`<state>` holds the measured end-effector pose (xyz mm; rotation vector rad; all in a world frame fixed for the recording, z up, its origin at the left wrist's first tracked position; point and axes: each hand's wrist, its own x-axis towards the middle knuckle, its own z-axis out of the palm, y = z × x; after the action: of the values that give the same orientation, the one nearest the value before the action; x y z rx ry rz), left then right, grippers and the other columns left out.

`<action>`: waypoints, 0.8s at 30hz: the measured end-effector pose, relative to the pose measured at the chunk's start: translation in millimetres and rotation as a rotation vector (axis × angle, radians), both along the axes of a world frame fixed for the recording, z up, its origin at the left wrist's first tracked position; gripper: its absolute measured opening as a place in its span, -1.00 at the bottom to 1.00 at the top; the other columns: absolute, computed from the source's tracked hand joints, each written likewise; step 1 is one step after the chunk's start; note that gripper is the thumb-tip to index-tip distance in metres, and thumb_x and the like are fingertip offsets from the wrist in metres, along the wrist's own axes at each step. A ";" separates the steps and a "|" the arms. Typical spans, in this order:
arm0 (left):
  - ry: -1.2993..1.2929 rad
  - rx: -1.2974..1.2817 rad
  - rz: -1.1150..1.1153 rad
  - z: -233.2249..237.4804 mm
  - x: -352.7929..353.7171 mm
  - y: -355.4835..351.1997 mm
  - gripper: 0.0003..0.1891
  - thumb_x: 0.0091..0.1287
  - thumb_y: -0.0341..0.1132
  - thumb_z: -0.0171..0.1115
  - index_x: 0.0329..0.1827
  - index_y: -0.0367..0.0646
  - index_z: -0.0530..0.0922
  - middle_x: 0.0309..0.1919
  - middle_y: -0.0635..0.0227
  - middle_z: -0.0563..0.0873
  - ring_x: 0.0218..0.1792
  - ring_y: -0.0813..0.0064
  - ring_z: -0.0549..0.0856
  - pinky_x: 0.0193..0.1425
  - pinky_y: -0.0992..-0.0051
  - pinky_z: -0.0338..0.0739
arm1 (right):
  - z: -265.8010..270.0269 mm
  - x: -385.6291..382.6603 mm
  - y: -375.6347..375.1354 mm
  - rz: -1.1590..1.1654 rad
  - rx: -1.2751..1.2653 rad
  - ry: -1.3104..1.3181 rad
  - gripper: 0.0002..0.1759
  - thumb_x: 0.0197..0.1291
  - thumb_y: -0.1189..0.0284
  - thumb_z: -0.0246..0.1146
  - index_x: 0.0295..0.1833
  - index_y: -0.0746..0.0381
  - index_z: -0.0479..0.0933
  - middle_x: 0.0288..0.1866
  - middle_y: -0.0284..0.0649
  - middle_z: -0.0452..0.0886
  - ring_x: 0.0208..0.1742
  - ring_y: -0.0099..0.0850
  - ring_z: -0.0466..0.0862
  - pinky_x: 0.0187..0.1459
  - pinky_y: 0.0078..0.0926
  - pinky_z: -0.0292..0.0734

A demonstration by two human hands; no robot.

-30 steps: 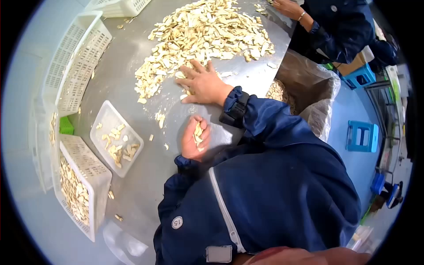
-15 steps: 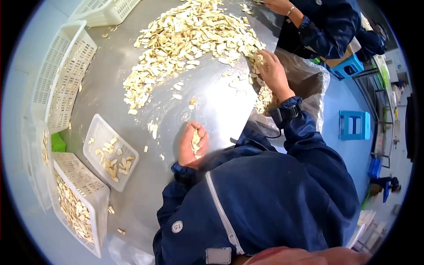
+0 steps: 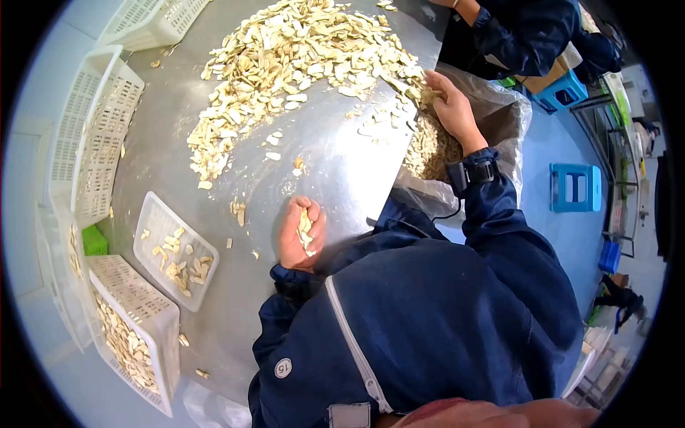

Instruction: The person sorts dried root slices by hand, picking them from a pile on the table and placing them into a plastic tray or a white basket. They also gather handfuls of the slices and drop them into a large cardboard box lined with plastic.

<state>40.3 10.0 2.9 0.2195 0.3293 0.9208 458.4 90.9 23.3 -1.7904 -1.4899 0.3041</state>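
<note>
Pale dried slices lie in a large pile (image 3: 285, 68) on the metal table (image 3: 164, 114). My left hand (image 3: 298, 234) is cupped palm up near the table's front edge, its fingers curled around a few pale slices. My right hand (image 3: 454, 110) is at the table's right edge, beside the end of the pile. Its fingers are loosely bent and partly apart, close to some slices, with nothing clearly held. Below it, a bin with a clear plastic liner (image 3: 510, 118) holds many small slices (image 3: 428, 146).
Left of me are a shallow white tray (image 3: 146, 235) with some slices, white perforated baskets (image 3: 107, 139) and a basket (image 3: 153, 303) of slices. Another person's sleeve (image 3: 521, 39) is at the top right. A blue stool (image 3: 575, 187) stands on the floor.
The view has shifted slightly, moving the table's contents left. My right hand has drawn back a little from the slices at the table's edge. My left hand still cups its slices.
</note>
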 end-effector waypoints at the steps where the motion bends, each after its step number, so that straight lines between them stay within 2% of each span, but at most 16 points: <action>1: -0.003 0.001 -0.001 0.0 0.1 0.1 -0.78 0.75 -0.17 -0.03 0.16 -0.11 0.46 -0.17 0.38 0.48 -0.42 0.65 0.44 -0.64 0.71 0.32 | 4.3 -0.9 -0.9 -0.013 0.033 -0.149 -0.54 0.38 0.51 0.28 0.38 0.18 0.61 0.23 0.03 0.74 0.21 -0.08 0.75 0.26 -0.23 0.62; 4: 0.002 0.001 -0.006 0.0 1.3 1.1 -0.77 0.76 -0.16 -0.04 0.16 -0.12 0.46 -0.16 0.37 0.48 -0.41 0.64 0.44 -0.64 0.70 0.32 | 17.5 -27.9 13.2 0.003 -0.005 -0.177 -0.59 0.29 0.51 0.30 0.26 0.18 0.69 0.20 0.00 0.74 0.22 0.01 0.69 0.27 -0.14 0.59; 5: 0.009 0.000 -0.004 0.2 0.3 1.1 -0.77 0.76 -0.16 -0.04 0.16 -0.12 0.46 -0.16 0.36 0.48 -0.41 0.64 0.44 -0.64 0.70 0.32 | 23.3 -48.5 20.5 0.055 0.014 -0.135 -0.68 0.30 0.45 0.33 0.15 0.16 0.74 0.12 -0.04 0.75 0.16 0.01 0.69 0.22 -0.12 0.60; 7: 0.004 -0.018 -0.011 0.7 -0.5 0.9 -0.76 0.76 -0.16 -0.05 0.15 -0.13 0.46 -0.17 0.35 0.48 -0.40 0.64 0.45 -0.65 0.69 0.31 | 16.0 -78.4 32.8 0.238 0.074 -0.263 -0.68 0.31 0.43 0.35 0.16 0.16 0.74 0.01 -0.11 0.76 0.09 -0.07 0.71 0.16 -0.19 0.62; 10: -0.003 -0.005 -0.006 -0.7 -1.2 1.5 -0.76 0.76 -0.15 -0.05 0.15 -0.13 0.46 -0.17 0.33 0.48 -0.40 0.63 0.45 -0.65 0.69 0.31 | 5.3 -118.0 53.0 0.252 0.118 -0.445 -0.80 0.31 0.32 0.38 -0.01 0.10 0.77 -0.13 -0.20 0.73 0.01 -0.13 0.67 0.07 -0.15 0.60; 14: 0.010 -0.012 0.023 -1.2 -3.1 0.2 -0.76 0.76 -0.16 -0.04 0.14 -0.13 0.47 -0.18 0.33 0.48 -0.41 0.63 0.44 -0.66 0.68 0.31 | 0.9 -130.6 63.1 0.226 0.158 -0.606 -0.84 0.24 0.32 0.39 -0.09 0.03 0.77 -0.21 -0.35 0.72 -0.01 -0.25 0.68 0.02 -0.23 0.59; 17: 0.017 -0.024 0.015 0.1 -0.4 0.1 -0.74 0.76 -0.13 -0.05 0.13 -0.12 0.48 -0.19 0.34 0.48 -0.41 0.63 0.44 -0.67 0.68 0.32 | 0.7 -129.9 52.9 0.301 0.134 -0.489 -0.83 0.25 0.32 0.38 -0.07 0.05 0.77 -0.22 -0.28 0.74 -0.07 -0.19 0.71 -0.03 -0.18 0.61; 19: 0.015 -0.031 0.001 -0.4 0.5 2.9 -0.71 0.76 -0.08 -0.05 0.12 -0.11 0.50 -0.17 0.34 0.51 -0.41 0.62 0.46 -0.66 0.68 0.33 | 13.3 -147.4 35.1 0.364 0.072 -0.245 -0.80 0.30 0.35 0.34 -0.01 0.11 0.74 -0.18 -0.12 0.75 -0.07 -0.01 0.74 -0.03 -0.06 0.65; 21: 0.002 -0.044 -0.016 -1.1 0.7 4.0 -0.67 0.75 -0.02 -0.04 0.11 -0.10 0.52 -0.14 0.33 0.57 -0.41 0.58 0.51 -0.64 0.66 0.33 | 29.6 -167.2 11.6 0.591 -0.017 -0.038 -0.76 0.37 0.36 0.30 0.08 0.11 0.73 -0.06 -0.11 0.75 0.01 -0.04 0.73 0.05 -0.09 0.66; 23: 0.046 -0.089 0.011 7.3 4.5 5.7 -0.65 0.75 -0.02 -0.06 0.09 -0.12 0.52 -0.11 0.29 0.60 -0.37 0.55 0.55 -0.64 0.65 0.37 | 42.3 -180.5 -4.9 0.897 0.063 0.098 -0.75 0.36 0.40 0.31 0.11 0.09 0.74 -0.05 -0.16 0.75 0.05 -0.09 0.71 0.08 -0.12 0.65; 24: 0.067 -0.110 0.030 11.6 6.8 6.3 -0.64 0.76 -0.01 -0.07 0.09 -0.13 0.51 -0.09 0.27 0.61 -0.36 0.53 0.57 -0.63 0.65 0.39 | 40.4 -179.9 -6.1 0.895 0.076 0.077 -0.74 0.35 0.42 0.32 0.11 0.08 0.74 -0.04 -0.18 0.75 0.06 -0.10 0.71 0.08 -0.14 0.65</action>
<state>47.1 16.3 14.5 0.1449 0.4451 0.9236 278.5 84.9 63.7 -0.9392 -2.1324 0.7256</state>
